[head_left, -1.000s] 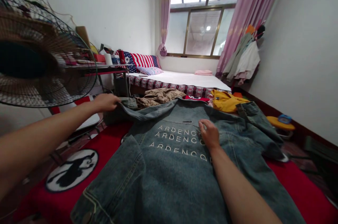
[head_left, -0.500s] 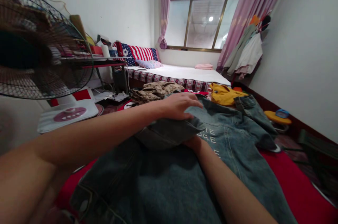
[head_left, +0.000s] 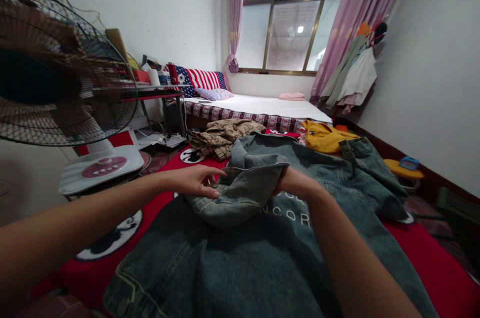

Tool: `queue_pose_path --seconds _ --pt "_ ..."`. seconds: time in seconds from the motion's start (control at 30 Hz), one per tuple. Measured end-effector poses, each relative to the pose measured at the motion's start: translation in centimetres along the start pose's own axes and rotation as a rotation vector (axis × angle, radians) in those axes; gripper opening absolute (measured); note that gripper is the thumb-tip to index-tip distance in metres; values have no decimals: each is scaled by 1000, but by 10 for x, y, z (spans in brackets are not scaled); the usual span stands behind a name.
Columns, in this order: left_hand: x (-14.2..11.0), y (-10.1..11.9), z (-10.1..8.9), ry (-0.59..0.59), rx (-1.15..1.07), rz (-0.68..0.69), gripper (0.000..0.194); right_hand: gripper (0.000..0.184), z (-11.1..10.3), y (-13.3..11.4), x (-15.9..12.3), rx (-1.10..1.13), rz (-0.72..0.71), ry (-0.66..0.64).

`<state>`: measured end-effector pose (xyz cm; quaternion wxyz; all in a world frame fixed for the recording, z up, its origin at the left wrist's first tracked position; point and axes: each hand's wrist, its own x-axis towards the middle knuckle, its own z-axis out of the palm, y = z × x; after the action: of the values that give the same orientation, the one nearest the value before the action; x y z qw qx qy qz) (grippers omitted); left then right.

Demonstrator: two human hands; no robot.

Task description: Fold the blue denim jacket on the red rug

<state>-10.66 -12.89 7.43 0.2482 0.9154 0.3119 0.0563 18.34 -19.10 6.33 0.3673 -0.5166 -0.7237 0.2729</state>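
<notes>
A blue denim jacket (head_left: 240,258) with white lettering on its back lies spread on a red blanket (head_left: 431,263) in front of me. Its left sleeve (head_left: 247,183) is folded in across the back. My left hand (head_left: 195,180) rests on the folded sleeve's left edge, fingers stretched out with the tips pinching the cloth. At the sleeve's right side my right hand (head_left: 296,184) is closed on the denim, its fingertips hidden under the fold. The jacket's other sleeve (head_left: 369,168) lies out to the right.
A standing fan (head_left: 56,73) is close on the left with its white base (head_left: 101,168). Beyond the jacket lie a tan patterned garment (head_left: 221,133) and a yellow garment (head_left: 324,138), then a bed (head_left: 262,108). Clothes hang on the right wall (head_left: 352,78).
My left hand carried the left sleeve from far out on the left across the jacket's back, then drew back to the fold's left edge. My right hand moved from the lettering to the sleeve.
</notes>
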Motion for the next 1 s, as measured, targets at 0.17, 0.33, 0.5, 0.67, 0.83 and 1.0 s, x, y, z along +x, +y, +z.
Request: queue_pose_path --seconds 0.17,0.33,0.5,0.67,0.83,1.0 --pt "-7 59 23 73 -17 360 25 32 -34 -21 -6 327 197 22" --pt "5 100 34 50 -189 527 27 26 -48 15 2 323 280 265" --pt "53 59 26 533 -259 212 21 19 -67 23 2 -247 194 729" --pt "96 -8 26 818 -100 5 31 45 -37 -25 -9 -353 -66 179" --pt "104 -39 53 835 -135 -72 35 79 38 -39 -15 -698 -146 -305" --pt "98 -40 73 793 -99 -64 37 37 25 -28 -6 -647 -103 -238"
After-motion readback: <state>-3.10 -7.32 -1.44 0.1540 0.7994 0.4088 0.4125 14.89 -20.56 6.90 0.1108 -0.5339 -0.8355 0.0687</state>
